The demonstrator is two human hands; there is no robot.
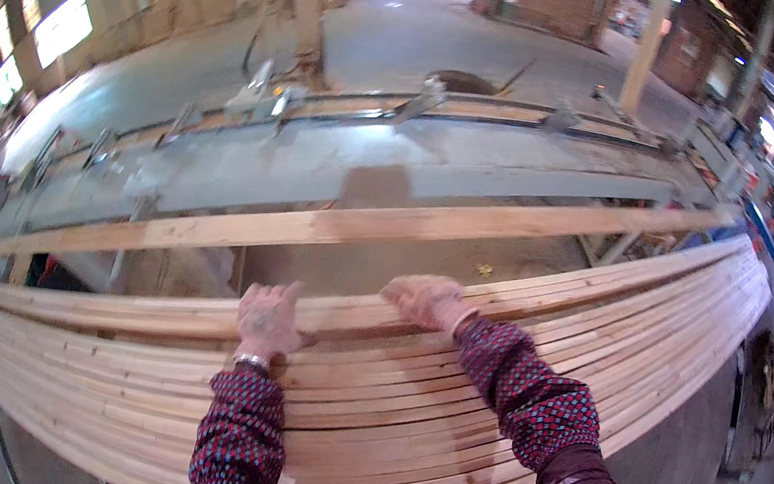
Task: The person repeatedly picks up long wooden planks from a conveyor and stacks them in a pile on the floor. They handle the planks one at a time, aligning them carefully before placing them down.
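Observation:
Long pale wooden strips (405, 387) lie side by side in a broad layer before me, running from left to right. A narrow bundle of strips (340, 316) at the far side stands slightly apart, with a dark gap behind it on my side. My left hand (268, 320) is closed over this far bundle, its fingertips hidden past the far edge. Further right, my right hand (424, 299) also curls over the same bundle, fingers bent down the far side. Both forearms wear patterned sleeve covers.
Beyond the bundle, a single wooden board (359, 225) spans across supports. Behind it stretches a long grey metal machine bed (288, 161) with several clamps along its far rail. A post (304, 1) rises at the back left, and a wooden post (646, 50) at the back right.

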